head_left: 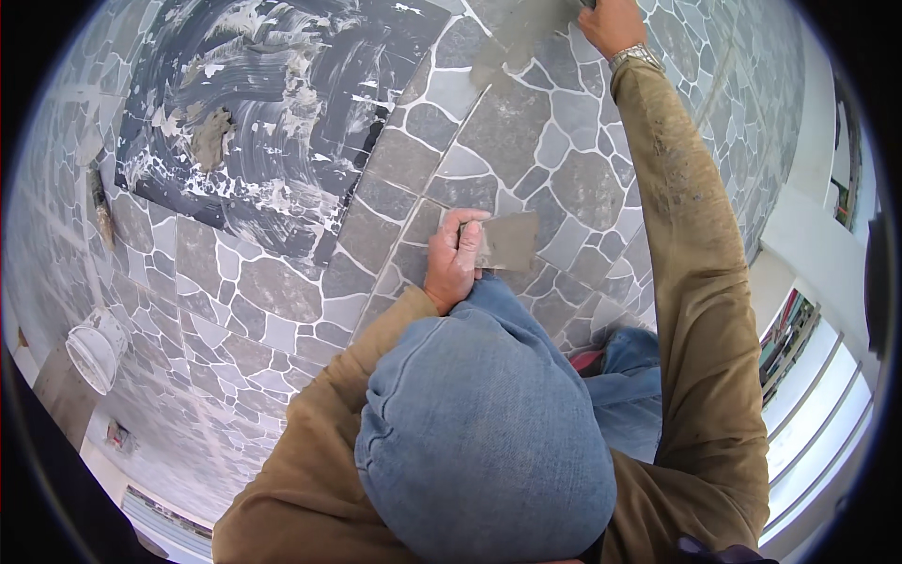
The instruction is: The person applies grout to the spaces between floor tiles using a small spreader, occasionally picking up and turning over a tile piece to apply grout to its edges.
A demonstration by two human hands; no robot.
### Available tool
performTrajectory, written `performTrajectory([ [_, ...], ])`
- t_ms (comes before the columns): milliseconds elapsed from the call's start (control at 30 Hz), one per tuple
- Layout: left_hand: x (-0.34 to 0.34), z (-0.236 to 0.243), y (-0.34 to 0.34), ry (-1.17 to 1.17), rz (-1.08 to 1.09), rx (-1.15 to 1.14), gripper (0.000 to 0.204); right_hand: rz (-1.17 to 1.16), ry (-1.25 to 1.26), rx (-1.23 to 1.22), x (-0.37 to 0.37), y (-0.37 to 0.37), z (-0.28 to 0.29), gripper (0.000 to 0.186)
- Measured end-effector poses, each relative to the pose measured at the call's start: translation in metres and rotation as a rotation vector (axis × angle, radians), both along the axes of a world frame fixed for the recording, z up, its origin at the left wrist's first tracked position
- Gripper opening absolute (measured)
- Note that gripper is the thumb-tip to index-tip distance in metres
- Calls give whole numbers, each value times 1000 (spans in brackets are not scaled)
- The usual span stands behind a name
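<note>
One flat scraper (508,242) just beyond our denim-clad knee (484,423), over stone-patterned floor (587,188); our left hand (454,256) grips it, fingers folded. Our right hand (613,26), at top edge, curls round dark handle (587,3), mostly cut off. Leftward: paste-smeared dark sheet (399,56), then whitish bucket (92,357).

One head-worn fisheye — facing down; denim knee (484,423) close, patterned floor (587,183) beyond; rim, I'd say, too warped to read.

This looks like a building site under finishing work: the stone-patterned floor (587,188), paste-smeared dark sheet (324,108), scraper (510,242) and dirty bucket (94,355) show it.
</note>
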State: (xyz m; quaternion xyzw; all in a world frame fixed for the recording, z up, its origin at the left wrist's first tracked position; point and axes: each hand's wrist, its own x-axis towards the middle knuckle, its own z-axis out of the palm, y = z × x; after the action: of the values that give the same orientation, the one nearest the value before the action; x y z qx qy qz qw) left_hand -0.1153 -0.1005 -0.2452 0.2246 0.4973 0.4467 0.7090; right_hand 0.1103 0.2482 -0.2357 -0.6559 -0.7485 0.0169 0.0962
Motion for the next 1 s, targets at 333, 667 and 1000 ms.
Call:
performTrajectory([
  [333,-5,-5,-4,-13,24,9,25,-16,150,37,-30,-10,-2,31],
  [667,-6,1,-1,13,-11,-17,26,110,166,-66,-39,-1,-6,35],
  [1000,-4,0,-1,-23,5,-6,25,468,142,-64,-74,-119,18,29],
])
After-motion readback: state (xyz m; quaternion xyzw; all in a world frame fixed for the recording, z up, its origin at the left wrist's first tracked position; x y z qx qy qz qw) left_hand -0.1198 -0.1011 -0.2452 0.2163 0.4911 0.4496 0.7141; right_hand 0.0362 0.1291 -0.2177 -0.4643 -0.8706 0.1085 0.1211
